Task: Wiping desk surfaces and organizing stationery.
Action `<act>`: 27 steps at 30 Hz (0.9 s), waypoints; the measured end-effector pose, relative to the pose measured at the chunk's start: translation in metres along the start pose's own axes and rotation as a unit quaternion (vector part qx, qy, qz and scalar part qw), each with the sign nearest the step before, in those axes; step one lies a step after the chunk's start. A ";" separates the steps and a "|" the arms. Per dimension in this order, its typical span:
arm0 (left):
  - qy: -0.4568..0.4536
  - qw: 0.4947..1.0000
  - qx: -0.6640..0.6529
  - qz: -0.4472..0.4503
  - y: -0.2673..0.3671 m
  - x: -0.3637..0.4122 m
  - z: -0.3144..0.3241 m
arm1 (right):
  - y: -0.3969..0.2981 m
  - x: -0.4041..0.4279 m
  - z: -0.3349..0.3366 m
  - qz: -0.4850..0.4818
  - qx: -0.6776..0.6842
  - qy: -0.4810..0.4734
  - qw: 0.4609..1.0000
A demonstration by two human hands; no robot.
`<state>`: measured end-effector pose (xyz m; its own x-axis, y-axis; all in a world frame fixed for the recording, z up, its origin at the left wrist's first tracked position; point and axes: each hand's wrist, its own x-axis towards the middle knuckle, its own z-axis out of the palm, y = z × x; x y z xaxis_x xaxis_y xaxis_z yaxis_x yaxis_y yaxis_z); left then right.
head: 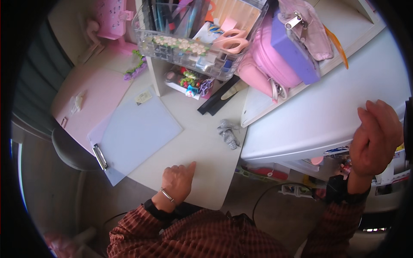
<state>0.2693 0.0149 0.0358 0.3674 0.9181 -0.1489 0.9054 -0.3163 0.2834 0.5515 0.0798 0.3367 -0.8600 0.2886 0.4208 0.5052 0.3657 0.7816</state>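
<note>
My left hand [178, 182] rests at the near edge of the pale desk [206, 167], its fingers mostly curled and one pointing forward, with nothing seen in it. To its left lies a translucent clipboard [138, 135] with a metal clip [100, 157]. A silvery glittery hair tie [229, 133] lies ahead of it, near the desk's right edge. My right hand [374, 138] is raised at the far right, over the edge of a white surface [309, 119]. Its fingers are bent and close together; whether anything is inside them cannot be told.
A clear organizer [193, 51] holds pens and peach-handled scissors [230, 42]. Pink pouches [274, 58] and a purple case [293, 48] stand on a shelf at the upper right. Black strips [219, 96] lie below the organizer. A chair [72, 150] is at the left.
</note>
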 end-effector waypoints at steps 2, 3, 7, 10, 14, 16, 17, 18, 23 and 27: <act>0.001 1.000 -0.004 -0.003 -0.002 -0.011 0.000 | 0.001 -0.002 0.001 -0.007 -0.002 0.005 1.000; -0.009 1.000 -0.011 -0.009 -0.002 -0.017 -0.002 | 0.002 -0.003 0.002 -0.014 -0.003 0.001 1.000; -0.009 0.999 -0.027 -0.021 -0.006 -0.045 0.001 | 0.005 -0.004 0.002 -0.038 0.000 -0.004 0.999; -0.004 0.999 -0.031 -0.029 -0.010 -0.062 -0.001 | 0.001 -0.003 0.000 -0.022 -0.002 -0.001 1.000; -0.007 0.998 -0.029 -0.046 -0.011 -0.080 -0.004 | -0.001 -0.002 0.000 -0.017 0.018 0.010 1.000; -0.005 0.999 -0.016 -0.051 -0.012 -0.090 -0.006 | -0.002 -0.003 -0.001 -0.007 0.004 0.014 1.000; -0.006 0.999 -0.014 -0.052 -0.016 -0.094 -0.007 | -0.001 -0.003 -0.002 -0.006 0.005 0.015 1.000; -0.002 0.999 -0.006 -0.050 -0.019 -0.097 -0.008 | 0.001 -0.003 -0.004 -0.010 0.002 0.013 1.000; 0.016 0.997 0.018 -0.077 -0.022 -0.092 -0.022 | -0.002 -0.002 0.004 -0.006 0.012 0.024 1.000; 0.091 0.993 0.007 -0.073 -0.031 -0.078 -0.037 | 0.000 -0.002 0.002 -0.013 0.013 0.005 1.000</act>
<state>0.2048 -0.0376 0.0737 0.1878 0.9821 -0.0143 0.9495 -0.1778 0.2586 0.5531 0.0813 0.3347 -0.8731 0.2701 0.4060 0.4850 0.3956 0.7799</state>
